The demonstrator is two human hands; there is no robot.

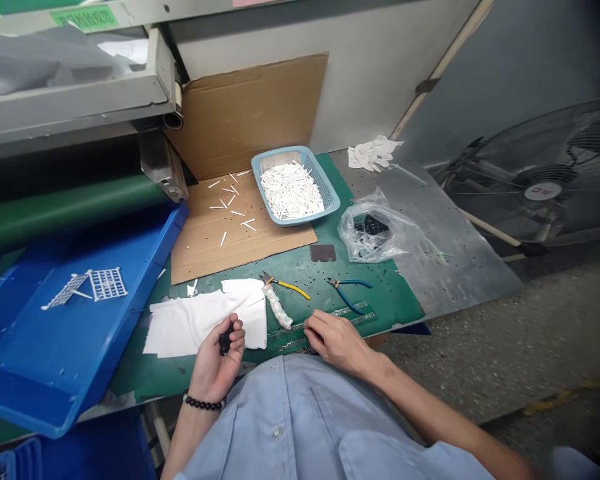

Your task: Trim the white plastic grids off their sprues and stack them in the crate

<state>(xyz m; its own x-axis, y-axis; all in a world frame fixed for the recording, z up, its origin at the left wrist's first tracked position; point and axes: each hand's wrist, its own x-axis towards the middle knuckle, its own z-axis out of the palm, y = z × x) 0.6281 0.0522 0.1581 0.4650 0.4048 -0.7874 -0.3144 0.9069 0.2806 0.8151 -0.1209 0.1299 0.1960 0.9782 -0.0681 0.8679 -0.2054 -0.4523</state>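
My left hand (219,357) is curled, palm up, around a small black part (225,339) at the near edge of the green mat (380,293). It lies against a white cloth (205,320). My right hand (333,339) rests knuckles up on the mat's front edge, fingers bent under; whether they hold anything is hidden. Just beyond it lie yellow-handled cutters (285,285) with a white wrapped handle, and blue-handled pliers (350,293).
A light blue basket (330,190) of white sticks stands on cardboard (240,220) with several loose sticks. A clear bag (375,233) holds black parts. A blue tray (55,347) at left carries white plastic grids. A fan (545,180) stands at right.
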